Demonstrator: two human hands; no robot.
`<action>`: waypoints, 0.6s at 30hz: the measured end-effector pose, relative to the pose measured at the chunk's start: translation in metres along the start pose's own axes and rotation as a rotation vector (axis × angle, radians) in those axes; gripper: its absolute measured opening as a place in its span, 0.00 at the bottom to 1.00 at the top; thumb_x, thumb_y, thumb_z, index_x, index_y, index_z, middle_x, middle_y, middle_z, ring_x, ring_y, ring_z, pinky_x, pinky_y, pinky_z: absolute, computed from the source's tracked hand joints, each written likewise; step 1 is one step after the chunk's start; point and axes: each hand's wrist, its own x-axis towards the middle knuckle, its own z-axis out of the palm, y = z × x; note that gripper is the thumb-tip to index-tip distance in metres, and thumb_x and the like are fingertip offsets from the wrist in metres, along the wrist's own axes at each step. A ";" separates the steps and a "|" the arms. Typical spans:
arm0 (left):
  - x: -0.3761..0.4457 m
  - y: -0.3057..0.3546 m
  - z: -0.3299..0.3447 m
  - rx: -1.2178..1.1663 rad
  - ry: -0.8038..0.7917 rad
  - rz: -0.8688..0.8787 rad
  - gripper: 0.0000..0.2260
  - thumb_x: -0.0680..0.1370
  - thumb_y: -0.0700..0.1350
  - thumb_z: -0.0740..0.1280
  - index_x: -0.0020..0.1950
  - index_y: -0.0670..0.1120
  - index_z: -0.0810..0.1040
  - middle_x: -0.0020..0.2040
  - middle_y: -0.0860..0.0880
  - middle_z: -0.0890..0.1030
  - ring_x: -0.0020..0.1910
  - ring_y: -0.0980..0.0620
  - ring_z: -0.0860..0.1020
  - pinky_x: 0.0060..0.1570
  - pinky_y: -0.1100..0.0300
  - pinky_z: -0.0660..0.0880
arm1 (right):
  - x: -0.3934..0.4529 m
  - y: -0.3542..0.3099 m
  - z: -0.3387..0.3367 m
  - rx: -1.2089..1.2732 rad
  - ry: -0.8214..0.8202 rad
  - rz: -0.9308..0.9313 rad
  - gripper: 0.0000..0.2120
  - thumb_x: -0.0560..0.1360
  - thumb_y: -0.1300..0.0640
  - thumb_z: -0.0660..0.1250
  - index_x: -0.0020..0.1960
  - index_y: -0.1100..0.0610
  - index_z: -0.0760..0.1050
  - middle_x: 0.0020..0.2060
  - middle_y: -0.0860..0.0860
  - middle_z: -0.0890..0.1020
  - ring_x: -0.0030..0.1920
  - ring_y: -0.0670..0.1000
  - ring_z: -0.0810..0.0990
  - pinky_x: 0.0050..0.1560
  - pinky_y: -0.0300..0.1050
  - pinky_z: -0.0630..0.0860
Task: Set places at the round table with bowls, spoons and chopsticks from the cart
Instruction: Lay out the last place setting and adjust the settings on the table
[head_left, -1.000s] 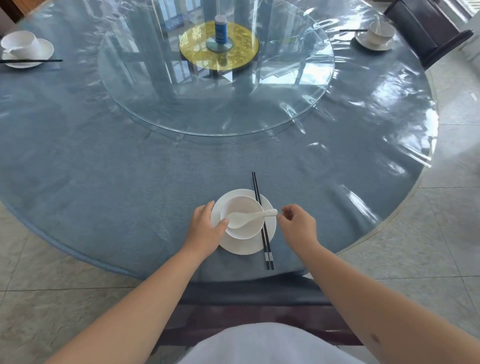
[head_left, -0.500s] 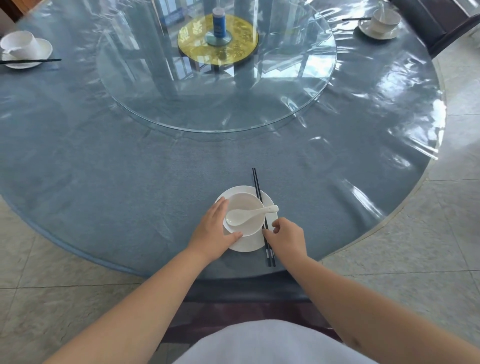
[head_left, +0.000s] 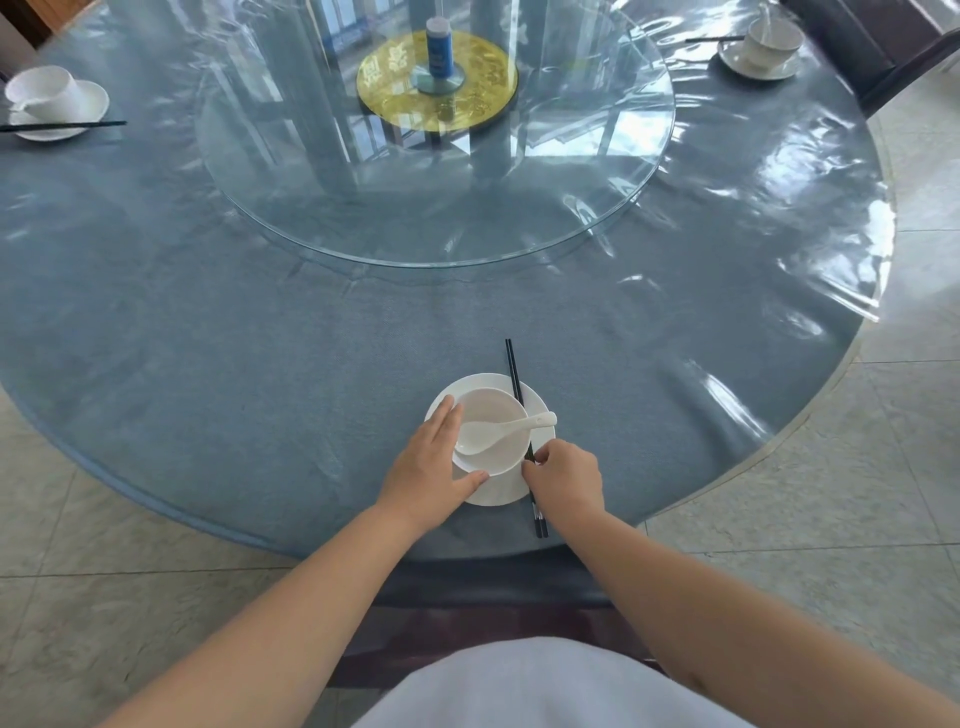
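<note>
1. A pale tiled floor surrounds the round table (head_left: 260, 364), which wears a blue-grey cloth under a glossy clear cover; a glass turntable (head_left: 436, 171) sits at its centre.
2. Two finished places lie far off: one at the far left (head_left: 54, 104), one at the far right (head_left: 761, 49), each with its own bowl and dark chopsticks.
3. The near place sits close to the table edge: a white saucer (head_left: 498, 493) carrying a white bowl (head_left: 491, 415), with a white spoon (head_left: 498, 431) resting in it, handle pointing right.
4. The left hand (head_left: 431, 473) lies open against the bowl's left side, thumb on the saucer, steadying rather than gripping.
5. The black chopsticks (head_left: 514, 374) run nearly straight away from the person, crossing the saucer's right side just beside the bowl.
6. The right hand (head_left: 566, 478) is nearer them, fingertips pinched at their lower half; any straightening likely runs along that long axis.
7. The pinch itself is partly hidden by knuckles, and the cart is out of view.
</note>
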 end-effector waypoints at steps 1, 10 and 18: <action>0.000 0.000 0.001 -0.007 0.003 -0.003 0.41 0.75 0.57 0.69 0.80 0.49 0.50 0.80 0.57 0.46 0.77 0.58 0.50 0.68 0.67 0.49 | 0.000 0.000 0.000 0.002 -0.002 0.002 0.09 0.68 0.52 0.65 0.35 0.58 0.73 0.34 0.53 0.79 0.35 0.55 0.75 0.34 0.45 0.71; -0.002 -0.001 0.005 -0.007 -0.006 -0.001 0.41 0.75 0.58 0.68 0.80 0.49 0.49 0.80 0.59 0.44 0.77 0.58 0.51 0.68 0.67 0.52 | -0.002 -0.004 -0.002 0.049 -0.006 0.001 0.12 0.68 0.52 0.64 0.29 0.55 0.67 0.29 0.52 0.75 0.29 0.52 0.68 0.28 0.42 0.63; -0.002 -0.003 0.006 -0.042 -0.012 0.001 0.41 0.75 0.58 0.68 0.80 0.51 0.48 0.79 0.60 0.42 0.77 0.59 0.50 0.68 0.66 0.51 | -0.005 0.008 -0.014 0.234 0.035 0.016 0.08 0.75 0.56 0.62 0.47 0.57 0.79 0.41 0.48 0.81 0.45 0.51 0.78 0.42 0.44 0.72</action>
